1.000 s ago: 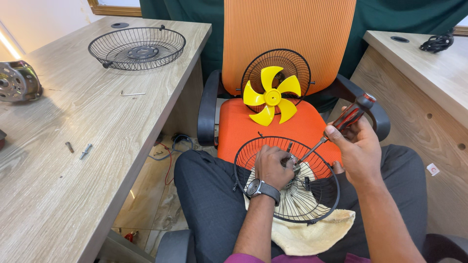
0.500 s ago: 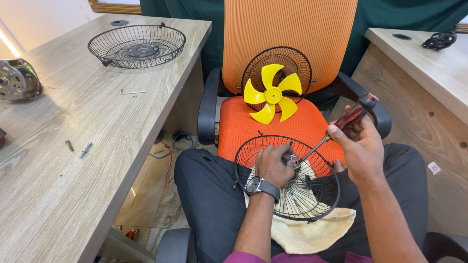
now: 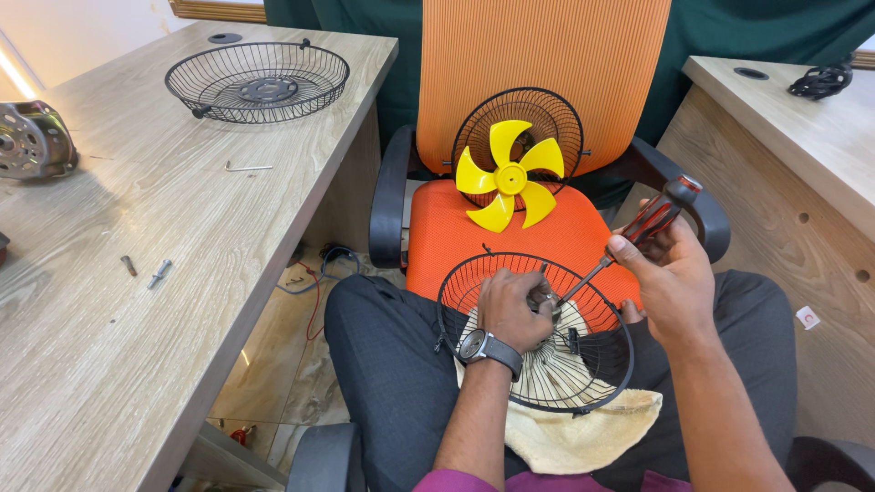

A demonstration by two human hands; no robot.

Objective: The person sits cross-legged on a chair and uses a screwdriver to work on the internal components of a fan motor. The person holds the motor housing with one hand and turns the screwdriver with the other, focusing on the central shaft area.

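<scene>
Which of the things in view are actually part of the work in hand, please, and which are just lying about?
In hand:
left hand inside the black wire fan guard on the lap
right hand holding the red-handled screwdriver
cream cloth underneath

Lying about:
yellow fan blade on the orange chair
second wire guard, motor and loose screws on the desk

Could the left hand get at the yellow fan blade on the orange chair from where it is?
Probably yes. The yellow fan blade stands in the open just beyond the wire guard on the lap, nothing between. But the left hand is busy inside that guard.
</scene>
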